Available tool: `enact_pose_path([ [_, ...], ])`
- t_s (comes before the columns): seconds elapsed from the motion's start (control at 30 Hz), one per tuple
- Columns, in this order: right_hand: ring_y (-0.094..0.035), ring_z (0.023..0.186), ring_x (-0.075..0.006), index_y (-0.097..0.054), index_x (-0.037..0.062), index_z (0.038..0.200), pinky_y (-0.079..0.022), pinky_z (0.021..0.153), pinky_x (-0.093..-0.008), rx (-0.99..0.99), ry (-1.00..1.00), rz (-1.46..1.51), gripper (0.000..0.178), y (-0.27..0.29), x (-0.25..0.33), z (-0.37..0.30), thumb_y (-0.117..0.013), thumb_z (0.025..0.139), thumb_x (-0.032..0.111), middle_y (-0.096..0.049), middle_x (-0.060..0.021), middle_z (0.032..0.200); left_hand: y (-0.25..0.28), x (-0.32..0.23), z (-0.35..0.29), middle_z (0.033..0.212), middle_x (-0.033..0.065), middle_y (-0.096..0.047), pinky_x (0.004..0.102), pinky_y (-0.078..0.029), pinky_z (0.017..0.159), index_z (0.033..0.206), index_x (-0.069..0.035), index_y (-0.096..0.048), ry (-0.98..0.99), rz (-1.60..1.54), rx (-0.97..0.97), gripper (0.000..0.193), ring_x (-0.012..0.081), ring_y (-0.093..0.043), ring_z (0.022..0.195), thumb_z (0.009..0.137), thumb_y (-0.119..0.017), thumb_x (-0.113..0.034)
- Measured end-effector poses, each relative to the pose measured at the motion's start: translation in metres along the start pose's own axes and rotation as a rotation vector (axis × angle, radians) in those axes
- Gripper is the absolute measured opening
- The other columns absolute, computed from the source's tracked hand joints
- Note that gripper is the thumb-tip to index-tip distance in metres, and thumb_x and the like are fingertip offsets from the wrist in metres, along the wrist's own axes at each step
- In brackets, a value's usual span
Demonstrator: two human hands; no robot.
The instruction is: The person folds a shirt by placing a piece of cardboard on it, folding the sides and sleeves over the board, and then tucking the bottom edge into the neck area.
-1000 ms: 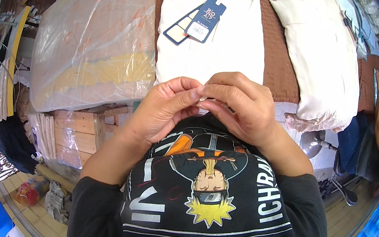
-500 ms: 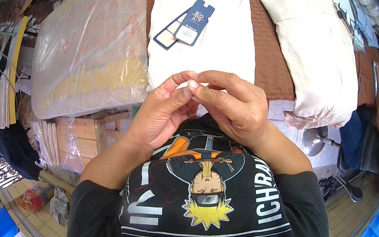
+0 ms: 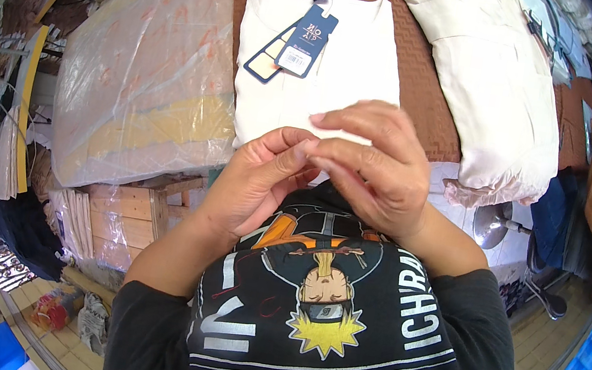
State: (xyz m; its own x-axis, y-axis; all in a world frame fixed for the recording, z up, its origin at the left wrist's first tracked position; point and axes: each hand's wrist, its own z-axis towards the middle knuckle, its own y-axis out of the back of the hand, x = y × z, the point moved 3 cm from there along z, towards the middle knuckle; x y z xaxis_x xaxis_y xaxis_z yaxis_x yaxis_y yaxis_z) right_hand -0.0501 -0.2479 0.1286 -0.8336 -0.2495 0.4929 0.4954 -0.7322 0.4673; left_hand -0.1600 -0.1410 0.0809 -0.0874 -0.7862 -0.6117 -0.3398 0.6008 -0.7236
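Black long-sleeved shirt with a cartoon print and white lettering.

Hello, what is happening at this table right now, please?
A person in a black printed shirt holds both hands close together above the near edge of a folded white garment. The left hand and right hand meet at the fingertips; whatever they pinch is too small to tell. The garment lies on a brown table with dark blue tags on its collar. A plastic-wrapped bundle lies left, pale cloth right.
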Motion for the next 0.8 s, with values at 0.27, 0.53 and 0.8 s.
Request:
enact_pose_path([
  [0.27,-0.058,0.104,-0.0285,-0.068,0.0077,0.103,-0.045,0.088,-0.0366,0.053,0.012,-0.052,0.033,-0.006,0.007,-0.006,-0.071,0.07,0.007,-0.062,-0.0125,0.115,0.005,0.001,-0.004,0.098,0.0015,-0.063,0.0249,-0.042,0.085,0.103,-0.008,-0.062,-0.047,-0.089,0.029,0.019,0.0092,-0.056,0.09,0.091,-0.059,-0.022],
  [0.53,-0.062,0.092,-0.0184,-0.066,0.0107,0.104,-0.044,0.089,-0.0408,0.086,0.098,-0.31,0.035,-0.001,0.038,-0.015,-0.066,0.069,0.012,-0.065,-0.004,0.106,-0.015,-0.002,-0.034,0.105,0.0076,-0.064,0.0292,-0.045,0.09,0.111,0.002,-0.061,-0.237,0.294,0.061,0.026,0.0142,-0.059,0.098,0.093,-0.055,-0.016],
  [0.8,-0.064,0.074,-0.0199,-0.067,0.0091,0.081,-0.047,0.076,-0.0345,-0.038,-0.07,-0.46,0.013,0.09,0.072,-0.037,-0.071,0.073,0.018,-0.066,-0.0049,0.077,-0.103,-0.006,-0.112,0.121,0.0149,-0.057,0.0368,-0.044,0.089,0.121,-0.004,-0.058,-0.611,1.408,0.728,0.038,0.0242,-0.057,0.106,0.084,-0.061,-0.015],
])
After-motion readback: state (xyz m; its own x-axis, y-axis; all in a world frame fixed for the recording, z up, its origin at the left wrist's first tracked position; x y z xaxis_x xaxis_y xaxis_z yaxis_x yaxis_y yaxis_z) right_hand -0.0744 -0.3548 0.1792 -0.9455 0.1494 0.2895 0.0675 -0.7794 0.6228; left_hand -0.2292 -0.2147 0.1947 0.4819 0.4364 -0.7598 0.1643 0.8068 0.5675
